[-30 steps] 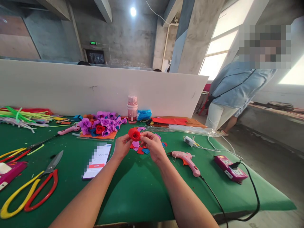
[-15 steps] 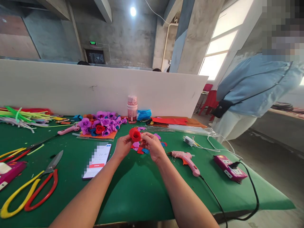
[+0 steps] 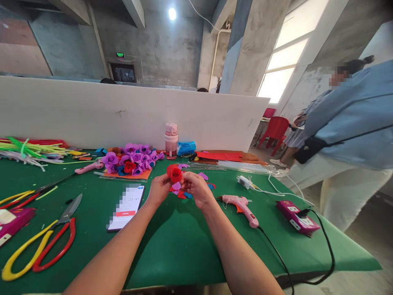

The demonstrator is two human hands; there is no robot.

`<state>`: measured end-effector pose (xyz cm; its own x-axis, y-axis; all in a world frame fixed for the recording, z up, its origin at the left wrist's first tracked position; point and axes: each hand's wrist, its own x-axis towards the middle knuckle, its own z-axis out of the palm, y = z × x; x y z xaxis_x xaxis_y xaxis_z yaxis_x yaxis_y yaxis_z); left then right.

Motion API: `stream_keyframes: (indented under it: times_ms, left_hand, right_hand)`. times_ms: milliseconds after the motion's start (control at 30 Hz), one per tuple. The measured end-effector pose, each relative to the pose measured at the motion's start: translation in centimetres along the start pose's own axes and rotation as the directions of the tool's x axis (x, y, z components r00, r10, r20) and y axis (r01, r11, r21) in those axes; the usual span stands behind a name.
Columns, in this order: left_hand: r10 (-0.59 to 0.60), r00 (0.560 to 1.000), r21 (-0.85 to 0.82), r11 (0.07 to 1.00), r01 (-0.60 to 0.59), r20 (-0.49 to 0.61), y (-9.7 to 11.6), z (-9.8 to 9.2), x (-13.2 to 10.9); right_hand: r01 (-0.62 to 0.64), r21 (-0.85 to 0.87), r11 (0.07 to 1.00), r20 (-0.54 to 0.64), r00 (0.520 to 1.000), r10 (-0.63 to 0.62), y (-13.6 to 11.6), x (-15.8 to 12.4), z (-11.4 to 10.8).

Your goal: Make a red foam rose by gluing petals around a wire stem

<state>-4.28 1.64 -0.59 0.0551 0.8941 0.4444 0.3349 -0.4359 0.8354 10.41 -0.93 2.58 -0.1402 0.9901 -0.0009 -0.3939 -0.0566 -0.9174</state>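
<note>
Between my two hands is a red artificial rose [image 3: 175,173], raised a little above the green table [image 3: 181,241]. My left hand [image 3: 159,189] is closed on the flower's left side. The fingers of my right hand [image 3: 197,189] pinch its right edge. Loose petals [image 3: 181,194] in pink, red and blue lie on the table under and behind the hands. A pink glue gun [image 3: 241,208] rests to the right of my right hand. A phone [image 3: 126,208] lies left of my left hand.
Purple artificial roses [image 3: 139,157] are heaped at the back, beside a pink bottle [image 3: 171,141]. Scissors [image 3: 59,235] lie at the left. A purple power strip [image 3: 297,218] with a black cord sits at the right. A person in blue [image 3: 353,119] stands beyond the right edge.
My hands and the red rose have hardly moved. The person in blue at the right has shifted further right, and a second person now shows behind.
</note>
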Motion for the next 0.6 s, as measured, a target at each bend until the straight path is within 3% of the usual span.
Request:
stream_keyframes:
  times_ms: [400,600]
  left_hand:
    - [-0.016,1.0,-0.027,0.999,0.017,0.019,-0.08,0.19,-0.09]
    - [-0.012,1.0,-0.05,0.999,0.013,0.019,-0.7,0.28,0.02]
  right_hand:
    - [0.057,-0.098,0.994,-0.024,0.998,-0.059,0.11,-0.29,0.46]
    - [-0.019,-0.081,0.996,0.017,1.0,0.021,0.16,-0.2,0.33]
